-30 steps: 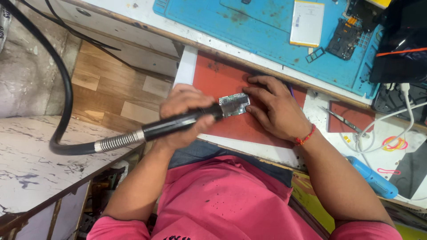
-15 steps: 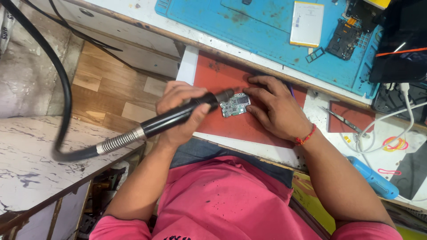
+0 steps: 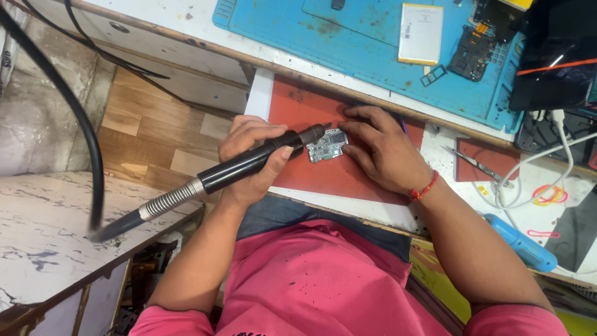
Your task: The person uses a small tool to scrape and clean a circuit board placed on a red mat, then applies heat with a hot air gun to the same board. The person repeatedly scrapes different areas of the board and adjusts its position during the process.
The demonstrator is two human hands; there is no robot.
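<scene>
My left hand point(image 3: 252, 158) grips a black hot-air wand point(image 3: 249, 163) with a metal spring collar and a thick black hose point(image 3: 81, 134) trailing off to the left. The wand's nozzle points at a small green circuit board point(image 3: 327, 147) lying on a red mat point(image 3: 311, 109). My right hand point(image 3: 384, 149) rests flat on the mat, fingers pressing the board's right edge. A red thread band is on that wrist.
Beyond the red mat lies a blue work mat point(image 3: 348, 37) with a white battery point(image 3: 421, 33) and a black phone frame part point(image 3: 474, 53). Tweezers point(image 3: 477, 165) rest on a small red pad at right, near white cables point(image 3: 547, 155) and a blue tool point(image 3: 519, 242). A marble counter point(image 3: 43, 236) is at left.
My left hand has tilted the wand, swinging its nozzle off the board's top toward the board's left edge. The right hand stays on the board.
</scene>
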